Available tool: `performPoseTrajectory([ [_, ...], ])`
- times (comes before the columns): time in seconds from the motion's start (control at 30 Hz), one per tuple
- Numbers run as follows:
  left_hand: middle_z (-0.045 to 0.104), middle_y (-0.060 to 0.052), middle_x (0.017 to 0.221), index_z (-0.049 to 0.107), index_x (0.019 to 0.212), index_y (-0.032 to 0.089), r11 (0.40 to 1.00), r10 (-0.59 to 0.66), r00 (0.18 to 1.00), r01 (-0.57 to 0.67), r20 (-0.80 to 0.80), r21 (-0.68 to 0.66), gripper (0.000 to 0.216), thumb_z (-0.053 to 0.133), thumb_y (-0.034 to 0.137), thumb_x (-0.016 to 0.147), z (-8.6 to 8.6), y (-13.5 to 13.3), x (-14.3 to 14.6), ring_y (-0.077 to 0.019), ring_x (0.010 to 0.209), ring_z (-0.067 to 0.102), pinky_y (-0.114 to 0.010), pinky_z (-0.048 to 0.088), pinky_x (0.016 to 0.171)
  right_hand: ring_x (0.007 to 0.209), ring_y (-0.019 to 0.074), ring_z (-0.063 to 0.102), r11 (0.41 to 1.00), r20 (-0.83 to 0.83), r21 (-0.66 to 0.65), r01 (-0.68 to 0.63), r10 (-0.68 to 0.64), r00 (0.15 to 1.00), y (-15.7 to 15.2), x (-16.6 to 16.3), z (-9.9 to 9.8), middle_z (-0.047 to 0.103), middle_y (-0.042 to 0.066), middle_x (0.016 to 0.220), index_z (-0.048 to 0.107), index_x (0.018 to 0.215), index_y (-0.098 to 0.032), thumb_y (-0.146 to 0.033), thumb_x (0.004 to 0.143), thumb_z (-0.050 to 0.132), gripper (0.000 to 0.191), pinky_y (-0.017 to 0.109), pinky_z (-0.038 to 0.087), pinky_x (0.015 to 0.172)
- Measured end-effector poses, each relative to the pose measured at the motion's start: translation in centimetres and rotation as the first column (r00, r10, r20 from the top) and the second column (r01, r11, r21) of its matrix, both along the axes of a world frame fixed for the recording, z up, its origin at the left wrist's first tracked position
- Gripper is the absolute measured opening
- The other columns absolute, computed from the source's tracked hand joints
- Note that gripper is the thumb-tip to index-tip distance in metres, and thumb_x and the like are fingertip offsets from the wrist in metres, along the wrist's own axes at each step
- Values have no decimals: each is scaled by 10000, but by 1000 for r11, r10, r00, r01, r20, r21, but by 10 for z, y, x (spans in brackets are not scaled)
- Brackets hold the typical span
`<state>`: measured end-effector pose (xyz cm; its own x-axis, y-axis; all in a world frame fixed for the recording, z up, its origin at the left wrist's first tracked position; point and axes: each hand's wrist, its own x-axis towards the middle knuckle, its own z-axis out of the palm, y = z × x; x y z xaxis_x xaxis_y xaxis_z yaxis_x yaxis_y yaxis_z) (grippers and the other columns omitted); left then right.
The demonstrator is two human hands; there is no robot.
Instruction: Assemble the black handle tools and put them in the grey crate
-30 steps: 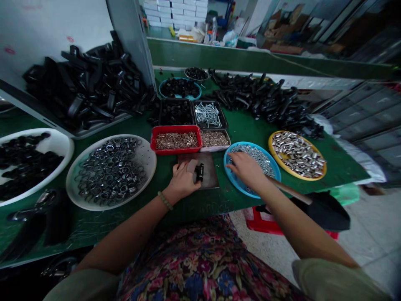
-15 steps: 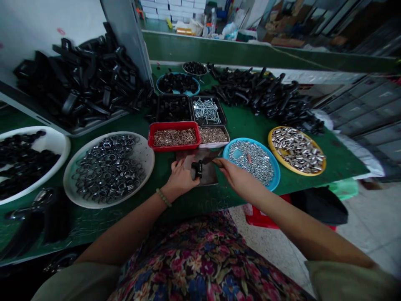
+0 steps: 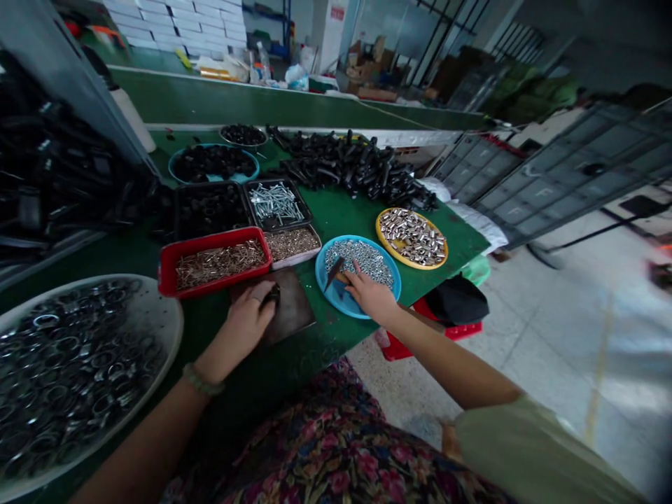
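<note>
My left hand (image 3: 250,312) is closed around a small black plastic part (image 3: 271,295), resting over a flat metal plate (image 3: 291,308). Most of that part is hidden by the fingers. Over at the blue tray (image 3: 397,280), my right hand (image 3: 372,295) grips what looks like a small hammer (image 3: 334,274), with a dark narrow head and a wooden handle. Its fingertips reach down at the small shiny metal nuts (image 3: 362,255) in the tray; whether they pinch one cannot be made out.
A red bin (image 3: 214,285) of copper-coloured pins and a pale bin (image 3: 292,245) of small rivets stand behind the plate. Screws (image 3: 276,203) fill a black bin. A yellow tray (image 3: 442,238) holds metal barrels. Metal rings (image 3: 68,350) lie at left, black handles (image 3: 357,164) behind.
My right hand has moved away from the black part to the blue tray, carrying the hammer. My left hand stays by the plate. The view has turned to the right.
</note>
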<state>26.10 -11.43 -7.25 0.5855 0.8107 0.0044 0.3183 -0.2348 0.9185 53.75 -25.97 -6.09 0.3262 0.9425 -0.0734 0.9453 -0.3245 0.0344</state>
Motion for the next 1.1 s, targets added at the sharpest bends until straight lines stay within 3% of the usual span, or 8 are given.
performPoseTrajectory([
  [0.1, 689, -117, 991, 672, 959, 192, 882, 155, 959, -26, 238, -471, 373, 453, 473, 848, 23, 14, -2, -288, 1061, 624, -506, 499, 948, 1073, 220, 612, 980, -43, 80, 183, -180, 983, 8, 60, 9, 613, 134, 1245, 586, 1249, -196, -345, 988, 362, 375, 292, 481, 848],
  [0.23, 687, -70, 888, 633, 967, 202, 676, 413, 833, -9, 368, -737, 242, 594, 370, 798, 45, 13, 9, -217, 834, 683, -396, 597, 744, 947, 266, 633, 915, -50, 61, 398, -396, 917, 31, 145, 25, 671, 216, 1041, 669, 1051, -63, -215, 915, 438, 308, 334, 468, 790],
  [0.4, 661, 17, 877, 524, 1024, 224, 750, 495, 766, -138, 411, -647, 450, 742, 143, 640, 51, 0, 33, -143, 730, 690, -282, 584, 676, 794, 230, 638, 906, -139, -6, 422, -419, 897, 47, 179, 26, 703, 155, 896, 695, 962, -85, -122, 748, 605, 234, 300, 455, 700],
  [0.53, 652, 18, 920, 399, 1167, 266, 806, 411, 805, -102, 427, -583, 633, 736, 161, 643, 51, -7, 35, -150, 769, 695, -298, 574, 711, 763, 210, 634, 804, -378, 248, 541, -434, 818, 37, 179, 27, 683, 168, 960, 626, 1127, -91, -154, 787, 577, 350, 325, 472, 703],
  [0.7, 653, 6, 899, 408, 1150, 237, 856, 339, 823, -70, 455, -511, 566, 701, 166, 670, 43, -11, 34, -142, 751, 675, -268, 548, 660, 663, 120, 612, 599, -842, 431, 675, -2, 539, 34, 132, 26, 648, 96, 900, 575, 996, -182, -222, 771, 649, 240, 274, 498, 695],
  [0.83, 627, 31, 861, 447, 1085, 230, 859, 369, 812, -113, 453, -499, 517, 733, 166, 659, 39, -14, 35, -109, 683, 645, -226, 527, 620, 685, 118, 622, 698, -901, 434, 570, 329, 283, 42, 38, 33, 637, -1, 875, 561, 912, -231, -228, 686, 751, 296, 281, 528, 677],
  [0.97, 603, 38, 843, 453, 1040, 234, 812, 436, 769, -113, 467, -572, 468, 762, 295, 695, 42, -17, 32, -100, 617, 617, -211, 510, 551, 642, 123, 628, 841, -924, 359, 404, 383, 23, 51, -41, 40, 642, -26, 722, 633, 947, -239, -353, 796, 699, 201, 281, 527, 636],
  [1.1, 621, 5, 916, 456, 1097, 237, 787, 464, 741, -93, 485, -610, 429, 685, 414, 780, 43, -19, 26, -127, 703, 638, -253, 541, 613, 721, 125, 654, 885, -932, 319, 339, 359, -59, 62, -77, 43, 685, -18, 795, 665, 929, -227, -294, 679, 805, 295, 296, 532, 728],
])
